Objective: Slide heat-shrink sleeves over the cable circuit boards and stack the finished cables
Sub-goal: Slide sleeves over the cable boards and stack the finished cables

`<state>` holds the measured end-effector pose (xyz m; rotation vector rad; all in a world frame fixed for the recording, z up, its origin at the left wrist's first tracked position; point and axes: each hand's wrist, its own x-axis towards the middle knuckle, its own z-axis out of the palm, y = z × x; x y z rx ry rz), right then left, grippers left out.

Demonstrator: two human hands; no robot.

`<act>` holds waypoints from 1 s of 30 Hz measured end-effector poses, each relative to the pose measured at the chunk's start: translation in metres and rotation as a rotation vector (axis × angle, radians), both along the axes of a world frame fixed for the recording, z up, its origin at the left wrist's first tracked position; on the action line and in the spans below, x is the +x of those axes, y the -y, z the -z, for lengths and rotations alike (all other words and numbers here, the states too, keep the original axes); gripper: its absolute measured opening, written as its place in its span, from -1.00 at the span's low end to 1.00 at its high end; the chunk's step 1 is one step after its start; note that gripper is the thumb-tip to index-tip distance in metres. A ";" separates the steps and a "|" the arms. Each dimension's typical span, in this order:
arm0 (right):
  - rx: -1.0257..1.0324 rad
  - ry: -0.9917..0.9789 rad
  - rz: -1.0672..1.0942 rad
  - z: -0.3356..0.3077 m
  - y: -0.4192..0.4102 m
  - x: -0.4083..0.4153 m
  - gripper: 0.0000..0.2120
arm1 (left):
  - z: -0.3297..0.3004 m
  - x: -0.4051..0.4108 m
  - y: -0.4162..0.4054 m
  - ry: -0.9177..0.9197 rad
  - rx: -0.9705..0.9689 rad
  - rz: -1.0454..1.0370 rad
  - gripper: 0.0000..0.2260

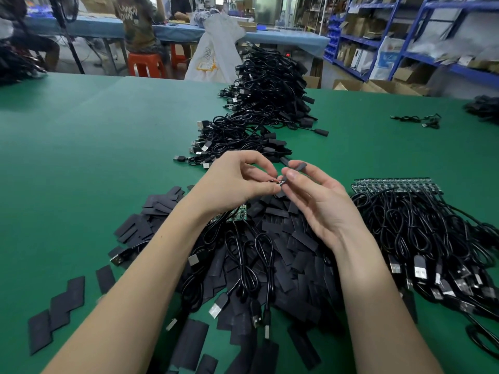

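Hands are seen from the head view, raised together above a green table [81, 147]. A small connector end with thin red wires is pinched by the thumb and forefinger of the left hand [235, 179], the other fingers being curled loosely above it. A black heat-shrink sleeve [298, 166] is pinched between the thumb and forefinger of the right hand [316, 201], its open end held just beside the wire end (whether it has been started over the wires cannot be told), while the remaining right fingers are left relaxed and spread. Beneath the left wrist a green circuit board [237, 213] is partly shown, lying on a heap of loose sleeves [291, 238] mixed with black USB cables [248, 255]. More flat sleeves are scattered toward the near left edge of the table. To the right, a bundle of unsleeved cables [421, 238] is laid with its boards in a row at the far end and its USB plugs toward the viewer. Beyond the hands, a long pile of finished cables [259, 103] is stacked away across the table. Blue shelving [405, 36] is seen at the far right, and seated people are visible at a distant bench.
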<state>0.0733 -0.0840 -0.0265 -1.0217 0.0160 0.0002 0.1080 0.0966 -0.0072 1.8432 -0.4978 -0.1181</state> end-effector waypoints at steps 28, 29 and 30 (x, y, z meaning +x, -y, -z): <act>0.048 -0.112 0.010 -0.001 -0.010 -0.001 -0.89 | -0.001 -0.001 -0.002 0.118 -0.025 -0.034 -0.92; 0.041 -0.107 0.009 -0.001 -0.010 -0.001 -0.89 | 0.000 -0.001 -0.002 0.121 -0.025 -0.039 -0.91; 0.031 -0.102 0.010 -0.001 -0.010 -0.001 -0.88 | 0.000 -0.001 -0.001 0.120 -0.028 -0.043 -0.91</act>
